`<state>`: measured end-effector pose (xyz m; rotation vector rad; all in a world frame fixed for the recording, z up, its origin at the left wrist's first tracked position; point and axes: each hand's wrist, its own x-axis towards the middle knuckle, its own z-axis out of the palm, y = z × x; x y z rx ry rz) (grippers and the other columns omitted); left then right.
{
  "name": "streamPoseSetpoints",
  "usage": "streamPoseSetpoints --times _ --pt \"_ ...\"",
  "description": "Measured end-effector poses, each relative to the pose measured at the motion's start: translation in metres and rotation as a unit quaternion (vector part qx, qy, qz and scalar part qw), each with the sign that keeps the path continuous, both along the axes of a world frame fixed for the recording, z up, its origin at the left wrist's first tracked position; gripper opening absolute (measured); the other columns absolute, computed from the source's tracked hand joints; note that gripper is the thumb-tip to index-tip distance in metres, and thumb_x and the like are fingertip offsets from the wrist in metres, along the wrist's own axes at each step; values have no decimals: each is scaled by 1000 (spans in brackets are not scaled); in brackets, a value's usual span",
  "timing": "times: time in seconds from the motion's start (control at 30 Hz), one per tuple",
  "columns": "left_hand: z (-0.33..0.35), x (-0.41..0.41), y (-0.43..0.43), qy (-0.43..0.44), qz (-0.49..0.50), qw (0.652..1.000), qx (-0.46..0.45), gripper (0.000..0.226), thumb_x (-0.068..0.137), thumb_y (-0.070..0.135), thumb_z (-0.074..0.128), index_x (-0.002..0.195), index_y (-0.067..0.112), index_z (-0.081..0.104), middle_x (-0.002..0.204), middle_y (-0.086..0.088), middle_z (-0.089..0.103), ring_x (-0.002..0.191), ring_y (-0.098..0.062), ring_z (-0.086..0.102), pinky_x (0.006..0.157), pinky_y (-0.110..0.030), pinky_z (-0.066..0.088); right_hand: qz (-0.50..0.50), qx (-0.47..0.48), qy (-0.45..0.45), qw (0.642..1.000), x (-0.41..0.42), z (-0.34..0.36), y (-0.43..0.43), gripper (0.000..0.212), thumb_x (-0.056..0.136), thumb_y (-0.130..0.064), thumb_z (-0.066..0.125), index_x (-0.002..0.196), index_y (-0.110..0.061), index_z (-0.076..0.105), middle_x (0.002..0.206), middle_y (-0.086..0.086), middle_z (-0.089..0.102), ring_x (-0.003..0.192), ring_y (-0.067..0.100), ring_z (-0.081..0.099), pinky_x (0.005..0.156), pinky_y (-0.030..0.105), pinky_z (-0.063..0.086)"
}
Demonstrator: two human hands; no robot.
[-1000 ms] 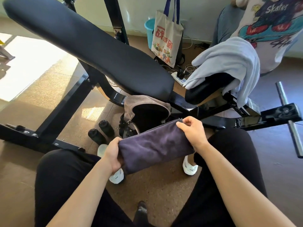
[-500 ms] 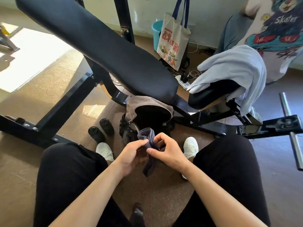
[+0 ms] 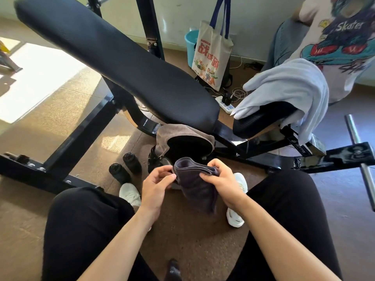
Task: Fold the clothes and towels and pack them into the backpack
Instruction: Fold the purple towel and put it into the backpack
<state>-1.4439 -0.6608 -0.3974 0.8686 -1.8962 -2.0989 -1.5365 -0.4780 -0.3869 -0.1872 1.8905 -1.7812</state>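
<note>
A dark purple-grey towel [image 3: 195, 184], folded into a narrow bundle, hangs between my knees. My right hand [image 3: 221, 180] grips its upper right edge. My left hand [image 3: 157, 182] sits just left of the towel with fingers loosely spread, its fingertips touching or nearly touching the cloth. Right behind the towel stands the brown backpack [image 3: 182, 132] on the floor, its mouth open and dark inside. A pale blue garment [image 3: 292, 90] is draped over the small black seat pad [image 3: 261, 118] at the right.
A black weight bench [image 3: 121, 63] slants across the view above the backpack, on a black steel frame [image 3: 77, 136]. Two dark bottles [image 3: 125, 167] stand on the floor at the left. A tote bag [image 3: 211, 55], a power strip [image 3: 225, 104] and another seated person [image 3: 341, 43] are behind.
The towel was stretched wide between both hands, then folded in half as the hands came together. Now my left hand has let go and the right holds the folded bundle.
</note>
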Motion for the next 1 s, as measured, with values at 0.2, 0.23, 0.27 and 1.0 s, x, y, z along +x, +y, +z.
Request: streamPoseSetpoints --times 0.2,0.23,0.27,1.0 --pt "0 -1 -9 -15 -155 987 40 79 65 55 84 135 27 61 130 3 69 124 -20 63 105 -38 49 -64 -174 -196 963 -4 15 4 28 98 -7 59 126 -1 59 117 17 71 105 25 67 98 39 52" --pt "2 1 -5 -17 -189 981 39 73 67 52 83 130 23 64 124 2 73 117 -20 67 97 -33 53 -79 -173 -208 960 -4 17 4 31 99 -9 59 129 0 59 122 18 70 106 25 68 99 40 52" --pt "4 2 0 -22 -208 977 40 64 69 47 83 125 20 67 118 1 75 111 -19 71 90 -28 55 -95 -169 -214 957 -3 18 3 33 99 -11 60 130 0 58 125 18 69 106 25 68 98 40 53" --pt "0 -1 4 -28 -24 999 33 30 90 35 72 112 15 69 107 -5 76 101 -25 73 87 -43 61 45 3 -89 995 4 4 8 34 92 -4 71 125 -11 63 116 5 75 108 17 72 88 28 59"
